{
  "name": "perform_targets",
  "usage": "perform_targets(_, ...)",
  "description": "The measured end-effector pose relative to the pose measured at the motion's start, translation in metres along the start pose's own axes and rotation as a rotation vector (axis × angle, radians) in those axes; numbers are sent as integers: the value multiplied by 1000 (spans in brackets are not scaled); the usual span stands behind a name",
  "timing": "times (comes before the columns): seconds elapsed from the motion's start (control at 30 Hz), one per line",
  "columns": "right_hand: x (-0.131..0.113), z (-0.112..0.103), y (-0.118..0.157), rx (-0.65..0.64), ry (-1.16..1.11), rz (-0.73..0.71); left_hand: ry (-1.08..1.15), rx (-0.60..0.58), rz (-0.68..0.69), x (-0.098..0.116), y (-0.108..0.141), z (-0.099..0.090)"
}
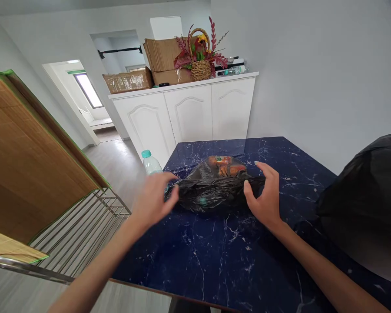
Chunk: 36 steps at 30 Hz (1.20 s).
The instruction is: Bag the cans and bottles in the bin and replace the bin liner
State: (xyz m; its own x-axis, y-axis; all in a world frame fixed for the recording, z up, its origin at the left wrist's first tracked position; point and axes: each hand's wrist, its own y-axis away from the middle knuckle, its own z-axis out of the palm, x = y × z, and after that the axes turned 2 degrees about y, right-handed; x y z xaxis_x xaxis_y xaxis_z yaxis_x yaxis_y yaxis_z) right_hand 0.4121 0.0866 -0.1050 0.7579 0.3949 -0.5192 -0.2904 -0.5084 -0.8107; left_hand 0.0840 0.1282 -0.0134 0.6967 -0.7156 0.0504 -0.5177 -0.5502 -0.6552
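A black plastic bag (211,193) lies on a dark blue marbled table (211,256), with an orange-and-red package (227,166) showing at its far side. My left hand (154,195), slightly blurred, is at the bag's left end with thumb and fingers apart. On the right end, my right hand (265,195) has its thumb and fingers spread beside the bag; whether the fingertips touch the plastic I cannot tell. Behind my left hand stands a clear bottle with a teal cap (151,163), its lower part mostly hidden.
A large black bag (368,204) bulges at the table's right side. Left of the table is a metal rack frame (84,221) with a bamboo mat (35,161). A white cabinet (195,113) at the back bears cardboard boxes (164,56) and a flower basket (201,69).
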Motion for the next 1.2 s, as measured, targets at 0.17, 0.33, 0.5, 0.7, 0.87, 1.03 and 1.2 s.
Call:
perform_targets(0.17, -22, 4, 10, -191, -3, -424, 182, -312, 48, 38, 24, 46)
perform_targets(0.33, -24, 11, 17, -323, -68, -463, 311, -379, 270, 48, 36, 53)
perform_targets(0.5, -21, 12, 20, -380, -77, -398, 492, -347, -62, 50, 36, 62)
perform_targets(0.7, -19, 14, 23, -413, -85, -359, 154, -301, -94, 44, 24, 91)
perform_targets(0.87, -18, 13, 21, -386, -83, -341, 126, -317, -72, 44, 22, 91)
perform_targets(1.03, -17, 12, 20, -334, -89, -316, 345, -131, -214, 50, 18, 54)
perform_targets(1.2, -20, 13, 22, -335, -99, -298, 443, 251, -375, 46, 11, -4)
